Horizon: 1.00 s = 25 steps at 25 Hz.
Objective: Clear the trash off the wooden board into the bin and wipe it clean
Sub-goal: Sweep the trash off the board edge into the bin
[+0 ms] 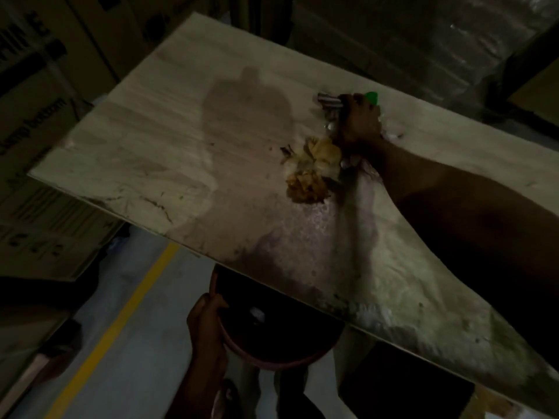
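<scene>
Pale wooden board (169, 140) with matt, stained grain, crumpled brownish paper trash (311, 173), glossy green plastic cap (372, 97), smooth reddish plastic bin (272, 355)

A box (36, 125) on the left is showing slanted dark print that seems to read "Clamp bottom". The upper box (28, 34) is carrying large letters, blurred, the last looking like "E"

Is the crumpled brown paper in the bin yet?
No: the crumpled brown paper lies on the wooden board beside the right hand, while the left hand holds the bin below the board's edge.
</scene>
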### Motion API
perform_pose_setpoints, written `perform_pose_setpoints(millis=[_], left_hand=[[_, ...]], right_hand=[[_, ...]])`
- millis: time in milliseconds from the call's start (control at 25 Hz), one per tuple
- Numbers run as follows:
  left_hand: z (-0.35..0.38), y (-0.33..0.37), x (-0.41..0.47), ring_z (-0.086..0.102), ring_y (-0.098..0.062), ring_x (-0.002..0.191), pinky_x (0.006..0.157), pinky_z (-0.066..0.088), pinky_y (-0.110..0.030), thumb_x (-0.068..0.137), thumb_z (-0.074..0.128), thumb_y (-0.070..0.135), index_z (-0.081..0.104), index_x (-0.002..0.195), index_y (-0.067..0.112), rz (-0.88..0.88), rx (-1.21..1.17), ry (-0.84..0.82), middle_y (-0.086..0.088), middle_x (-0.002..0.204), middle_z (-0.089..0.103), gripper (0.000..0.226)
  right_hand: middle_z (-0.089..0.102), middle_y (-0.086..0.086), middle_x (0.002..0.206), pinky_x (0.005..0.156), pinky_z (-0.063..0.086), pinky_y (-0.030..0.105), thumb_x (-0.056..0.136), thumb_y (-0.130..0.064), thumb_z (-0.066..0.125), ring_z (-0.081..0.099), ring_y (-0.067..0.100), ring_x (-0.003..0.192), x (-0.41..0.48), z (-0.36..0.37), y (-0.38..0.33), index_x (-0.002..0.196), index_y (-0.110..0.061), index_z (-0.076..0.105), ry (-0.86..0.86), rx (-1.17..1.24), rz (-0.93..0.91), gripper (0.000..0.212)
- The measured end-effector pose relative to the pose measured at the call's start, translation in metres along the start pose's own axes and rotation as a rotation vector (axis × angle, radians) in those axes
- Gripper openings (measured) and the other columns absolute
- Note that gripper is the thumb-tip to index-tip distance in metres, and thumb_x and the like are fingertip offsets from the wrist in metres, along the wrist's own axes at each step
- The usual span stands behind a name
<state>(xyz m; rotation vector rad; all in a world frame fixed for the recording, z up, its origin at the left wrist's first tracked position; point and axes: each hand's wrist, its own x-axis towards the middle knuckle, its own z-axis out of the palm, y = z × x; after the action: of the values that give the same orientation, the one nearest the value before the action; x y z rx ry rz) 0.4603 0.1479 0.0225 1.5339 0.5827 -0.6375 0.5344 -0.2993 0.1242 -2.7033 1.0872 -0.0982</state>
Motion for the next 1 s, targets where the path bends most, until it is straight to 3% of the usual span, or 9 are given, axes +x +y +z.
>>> perform_pose_setpoints(millis=[120,200,320,480,640,760,880,1000], left_hand=[[-0.004,0.007,-0.007,0.049,-0.022,0.074,0.067,0.038,-0.037,0.073,0.059,0.001,0.052,0.080,0.007,0.015,-0.051,0.028,-0.012,0.082,0.049,0.011],[-0.007,0.014,-0.013,0.049,-0.021,0.071,0.066,0.038,-0.036,0.073,0.058,0.002,0.052,0.080,0.007,0.036,-0.061,0.039,-0.013,0.079,0.048,0.010],[-0.014,0.021,-0.021,0.047,-0.020,0.066,0.061,0.037,-0.032,0.078,0.055,-0.001,0.051,0.080,0.005,0.043,-0.033,0.057,-0.015,0.075,0.044,0.008],[-0.023,0.026,-0.031,0.044,-0.020,0.060,0.058,0.036,-0.032,0.077,0.057,-0.001,0.048,0.070,0.005,0.021,-0.001,0.100,-0.014,0.069,0.042,0.013],[-0.035,0.028,-0.038,0.038,-0.011,0.047,0.058,0.032,-0.032,0.075,0.060,-0.003,0.039,0.037,0.021,0.038,-0.029,0.093,0.010,0.044,0.037,0.050],[-0.047,0.027,-0.039,0.040,-0.016,0.055,0.061,0.035,-0.035,0.070,0.063,0.003,0.041,0.035,0.022,0.027,-0.024,0.075,0.009,0.043,0.038,0.045],[-0.055,0.030,-0.041,0.039,-0.012,0.051,0.060,0.034,-0.034,0.071,0.063,0.003,0.040,0.032,0.022,0.041,-0.017,0.063,0.010,0.040,0.037,0.049],[-0.061,0.039,-0.038,0.043,-0.017,0.056,0.060,0.035,-0.037,0.065,0.064,0.010,0.039,0.036,0.021,0.058,-0.039,0.048,0.009,0.044,0.039,0.040]], right_hand=[[0.046,0.022,0.151,0.106,0.045,0.056,0.084,-0.048,0.039,0.047,0.047,0.133,-0.015,0.019,-0.014,0.147,-0.020,0.052,-0.043,0.027,-0.117,0.070],[0.046,0.022,0.152,0.105,0.046,0.057,0.092,-0.036,0.046,0.048,0.048,0.132,-0.041,0.019,-0.025,0.145,-0.020,0.055,-0.053,0.032,-0.207,0.056],[0.041,0.017,0.158,0.104,0.045,0.059,0.093,-0.031,0.054,0.045,0.046,0.136,-0.089,0.023,-0.050,0.147,-0.024,0.054,-0.053,0.033,-0.250,0.055],[0.039,0.010,0.161,0.100,0.044,0.057,0.091,-0.035,0.041,0.043,0.043,0.137,-0.147,0.037,-0.090,0.146,-0.032,0.054,-0.009,0.006,-0.140,0.057],[0.051,0.011,0.151,0.084,0.049,0.053,0.085,-0.041,0.031,0.053,0.044,0.122,-0.199,0.056,-0.116,0.136,-0.031,0.064,0.099,-0.018,-0.074,0.061],[0.050,0.015,0.152,0.084,0.047,0.052,0.084,-0.041,0.023,0.052,0.048,0.121,-0.228,0.059,-0.132,0.140,-0.029,0.061,0.137,-0.045,-0.014,0.068],[0.046,0.016,0.154,0.088,0.044,0.054,0.081,-0.043,0.015,0.048,0.047,0.126,-0.254,0.057,-0.149,0.143,-0.031,0.058,0.116,0.007,0.071,0.077],[0.048,0.014,0.149,0.088,0.047,0.055,0.086,-0.039,0.026,0.049,0.045,0.124,-0.286,0.058,-0.161,0.144,-0.033,0.056,0.096,-0.014,0.073,0.065]])
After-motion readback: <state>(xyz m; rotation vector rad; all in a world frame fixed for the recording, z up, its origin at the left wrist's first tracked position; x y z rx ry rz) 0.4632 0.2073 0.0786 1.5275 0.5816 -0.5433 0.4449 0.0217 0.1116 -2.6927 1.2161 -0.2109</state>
